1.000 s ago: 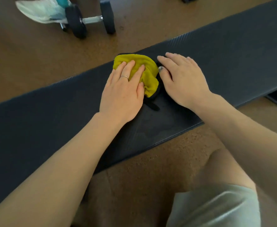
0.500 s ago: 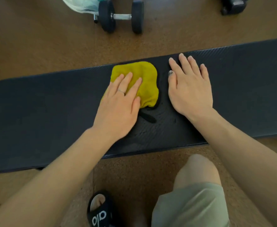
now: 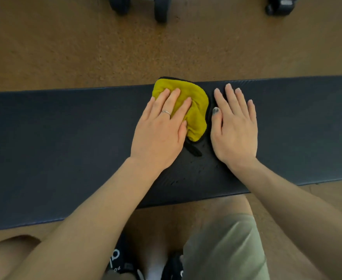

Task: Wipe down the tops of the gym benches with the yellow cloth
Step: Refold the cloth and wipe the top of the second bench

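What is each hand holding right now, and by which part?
Nothing is gripped. The left hand lies flat on the yellow cloth, covering its left part; the right hand lies flat on the bench.

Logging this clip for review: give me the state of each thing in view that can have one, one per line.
yellow cloth: bunched, lying on the bench top, far edge at the bench's far edge.
left hand: open, flat, palm down, pressing on the cloth.
right hand: open, flat on the bare pad beside the cloth, holding nothing.
bench: dark pad, with faint marks near the hands.
dumbbell: on the floor beyond the bench, untouched.
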A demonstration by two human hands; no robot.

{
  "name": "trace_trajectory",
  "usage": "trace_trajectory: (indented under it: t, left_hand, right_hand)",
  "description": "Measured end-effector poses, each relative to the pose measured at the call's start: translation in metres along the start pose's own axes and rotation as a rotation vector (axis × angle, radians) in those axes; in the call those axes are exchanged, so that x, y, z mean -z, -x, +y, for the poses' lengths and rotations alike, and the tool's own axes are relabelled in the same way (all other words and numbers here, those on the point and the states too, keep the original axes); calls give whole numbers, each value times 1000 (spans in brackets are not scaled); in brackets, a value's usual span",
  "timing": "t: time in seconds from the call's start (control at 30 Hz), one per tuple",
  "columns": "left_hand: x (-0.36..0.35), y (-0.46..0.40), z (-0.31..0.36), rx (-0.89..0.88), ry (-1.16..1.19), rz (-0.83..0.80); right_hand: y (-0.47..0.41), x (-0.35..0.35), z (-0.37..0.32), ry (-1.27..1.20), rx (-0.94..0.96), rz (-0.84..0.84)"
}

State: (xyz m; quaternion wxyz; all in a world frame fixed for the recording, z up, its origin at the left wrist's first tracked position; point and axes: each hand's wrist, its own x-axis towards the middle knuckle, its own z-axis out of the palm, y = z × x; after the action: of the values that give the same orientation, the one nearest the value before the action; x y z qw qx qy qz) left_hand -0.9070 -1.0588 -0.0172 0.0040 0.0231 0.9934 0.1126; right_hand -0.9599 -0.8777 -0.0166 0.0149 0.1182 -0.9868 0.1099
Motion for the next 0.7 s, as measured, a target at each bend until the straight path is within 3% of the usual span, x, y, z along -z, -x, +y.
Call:
trace_trajectory:
  t: [0.4,0.7]
  left_hand:
    - [-11,-6,18,175,-2,104]
    - [-28,99,110,562,4,188]
  right_hand:
    - [0,-9,11,-12,101,3]
    - [-2,-5,20,-133,245,-36]
